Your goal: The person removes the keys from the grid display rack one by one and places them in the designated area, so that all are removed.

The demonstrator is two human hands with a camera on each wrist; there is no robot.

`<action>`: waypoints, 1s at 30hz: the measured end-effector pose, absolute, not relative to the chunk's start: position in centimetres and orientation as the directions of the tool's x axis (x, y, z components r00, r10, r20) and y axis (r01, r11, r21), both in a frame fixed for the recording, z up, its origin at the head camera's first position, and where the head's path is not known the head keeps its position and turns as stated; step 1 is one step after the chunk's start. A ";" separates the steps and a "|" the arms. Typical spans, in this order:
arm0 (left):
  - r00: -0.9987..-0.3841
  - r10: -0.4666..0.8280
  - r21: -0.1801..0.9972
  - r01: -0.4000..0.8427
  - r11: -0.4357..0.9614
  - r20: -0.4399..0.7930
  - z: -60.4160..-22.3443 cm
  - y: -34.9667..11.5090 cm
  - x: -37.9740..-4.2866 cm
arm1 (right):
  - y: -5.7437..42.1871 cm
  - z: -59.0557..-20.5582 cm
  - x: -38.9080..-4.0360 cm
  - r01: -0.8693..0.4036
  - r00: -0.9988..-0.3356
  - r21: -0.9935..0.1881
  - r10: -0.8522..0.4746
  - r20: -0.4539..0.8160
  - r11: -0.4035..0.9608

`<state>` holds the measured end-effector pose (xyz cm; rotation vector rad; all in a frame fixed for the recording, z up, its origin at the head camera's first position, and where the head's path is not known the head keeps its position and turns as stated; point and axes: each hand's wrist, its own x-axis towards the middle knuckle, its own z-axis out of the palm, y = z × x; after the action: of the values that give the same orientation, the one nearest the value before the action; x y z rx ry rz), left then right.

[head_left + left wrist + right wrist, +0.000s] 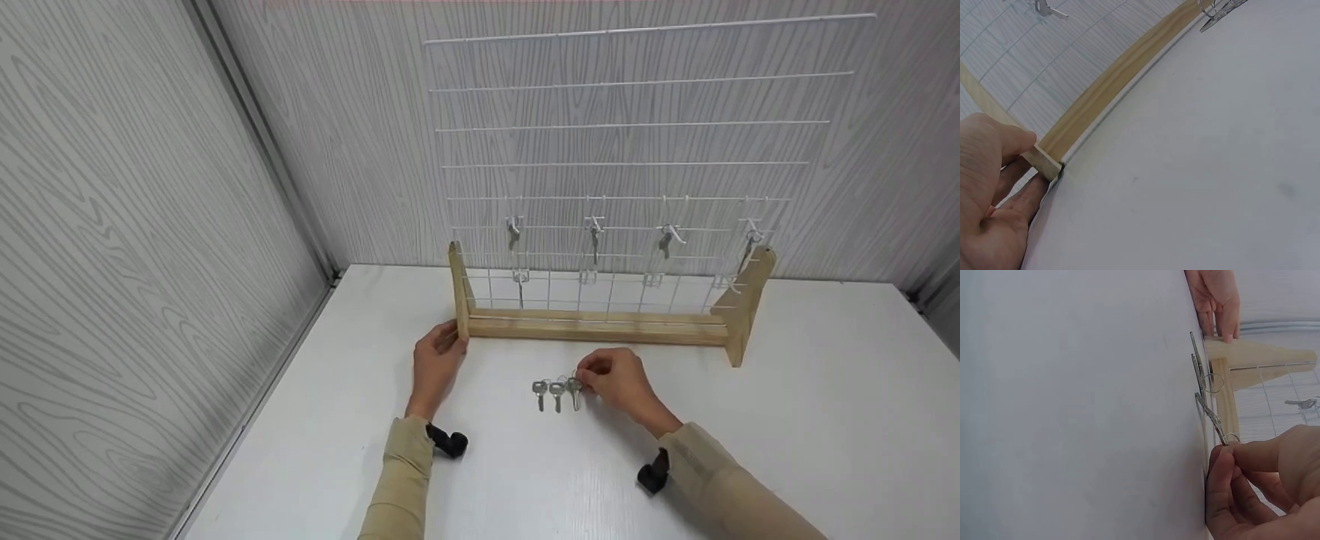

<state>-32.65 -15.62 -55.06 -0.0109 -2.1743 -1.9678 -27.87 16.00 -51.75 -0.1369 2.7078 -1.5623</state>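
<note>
A wire grid rack stands in a wooden base (600, 330) at the back of the white table. My left hand (436, 367) grips the base's left wooden end piece (1044, 163) low down, thumb on one side and fingers on the other. In front of the base, my right hand (619, 381) pinches a silver key (574, 388) near its ring between thumb and fingertip. That key is tilted in the right wrist view, its tip close to the table. Just left of it lie two more silver keys, the middle key (556, 391) and the left key (540, 390), each with a ring.
Several white hooks sit in two rows on the grid. Each upper hook, such as the leftmost hook (514, 223), carries a key; below, the left hook (520, 277) has one too. Wood-grain panels (337, 135) rise behind and to the left of the table (525, 480).
</note>
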 end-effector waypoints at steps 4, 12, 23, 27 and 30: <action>-0.977 -0.135 0.982 0.149 0.113 0.164 -55.0 -15.7 -32.7 | 15.9 -51.8 -27.9 -0.080 -0.995 -0.859 -0.088 0.040 0.505; -0.980 -0.132 0.981 0.132 0.144 0.152 -55.1 -15.6 -32.7 | 16.0 -51.8 -28.2 -0.112 -0.993 -0.827 -0.099 0.068 0.552; -0.981 -0.130 0.987 0.128 0.100 0.141 -55.2 -15.7 -32.7 | 16.1 -51.6 -28.2 -0.132 -0.987 -0.805 -0.148 0.055 0.578; -0.982 -0.128 0.987 0.131 0.094 0.142 -55.1 -15.6 -32.7 | 16.1 -51.5 -28.2 -0.127 -0.987 -0.808 -0.153 0.047 0.575; -0.982 -0.128 0.987 0.130 0.089 0.141 -55.1 -15.6 -32.6 | 16.1 -51.4 -28.3 -0.105 -0.989 -0.823 -0.143 0.029 0.558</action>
<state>-32.60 -15.63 -55.10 -0.0023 -2.1692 -1.9998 -28.32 16.10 -51.43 -0.2179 2.7358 -1.4414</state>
